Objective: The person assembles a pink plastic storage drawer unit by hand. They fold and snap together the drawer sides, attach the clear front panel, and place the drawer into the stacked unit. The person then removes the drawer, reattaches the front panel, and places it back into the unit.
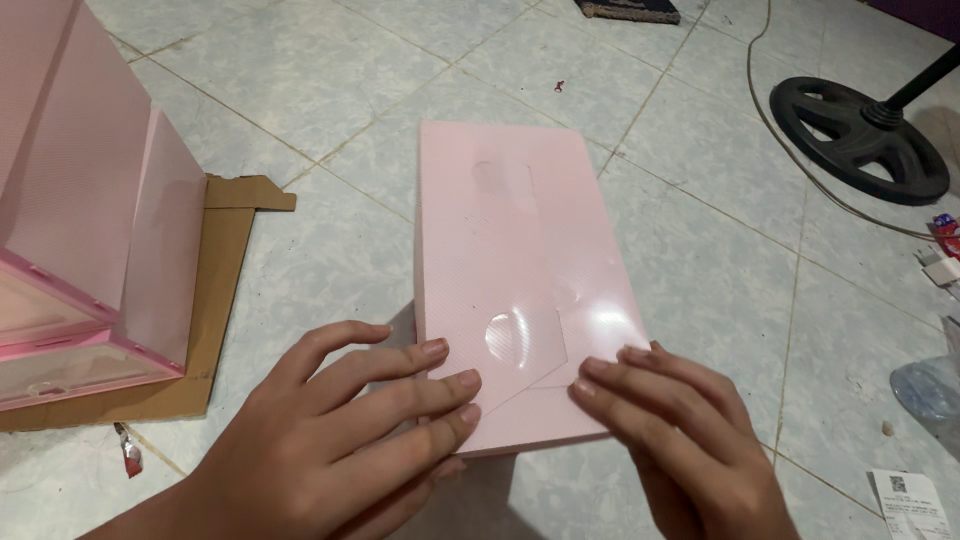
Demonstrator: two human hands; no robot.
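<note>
Both hands, left hand (345, 425) and right hand (675, 430), press flat, ungripping, on the pink panel (520, 270) (pink cabinet (90, 220) beside, seemingly part-built).

Flat pink panel (520, 270), on floor tiles (330, 90)

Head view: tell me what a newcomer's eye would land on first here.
First, the glossy pink panel lying flat on the pale tiled floor at centre, with the left hand and right hand pressing fingertips on its near edge. Next, the pink cabinet on cardboard at left, and the black round fan base at upper right.
</note>
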